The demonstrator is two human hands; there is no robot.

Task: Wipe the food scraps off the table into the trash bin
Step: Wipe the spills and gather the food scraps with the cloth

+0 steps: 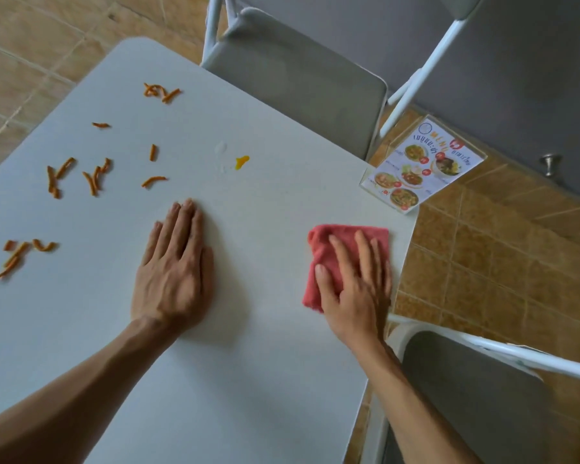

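Note:
Several orange food strips [92, 180] lie scattered over the left half of the white table [248, 380]. A small yellow blob [242, 161] sits beside a clear wet smear [222, 155] near the table's middle. My left hand [173, 266] rests flat on the bare tabletop, fingers together, holding nothing. My right hand [355, 283] presses flat on a folded pink cloth [332, 241] near the table's right edge. No trash bin is in view.
A menu card in a clear stand [422, 165] stands at the table's far right corner. Grey folding chairs stand behind the table [298, 78] and at the right [476, 396]. The floor [499, 262] is brown tile.

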